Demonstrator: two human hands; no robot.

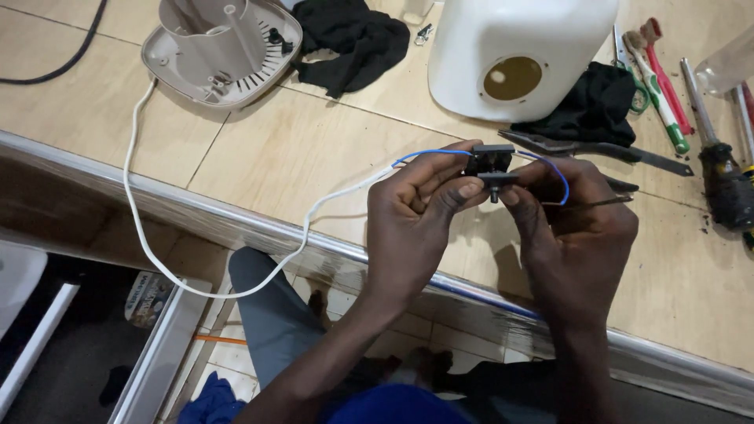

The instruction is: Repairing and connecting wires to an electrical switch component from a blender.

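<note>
Left hand (pixel 412 212) and right hand (pixel 569 216) pinching small black switch (pixel 488 166), fingers closed, blue wire (pixel 428 155) seemingly attached

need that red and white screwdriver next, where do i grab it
Grip the red and white screwdriver by its handle, the thick end lying nearer you on the table. Come from above with the right hand; the pliers lie just left of it.

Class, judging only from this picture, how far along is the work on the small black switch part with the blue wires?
Done: the beige base and white housing lie apart on the table. In hand: the left hand and right hand pinch the black switch part, with its blue wires running to the white cord. Left: the part is not mounted; screwdrivers lie unused.
</note>
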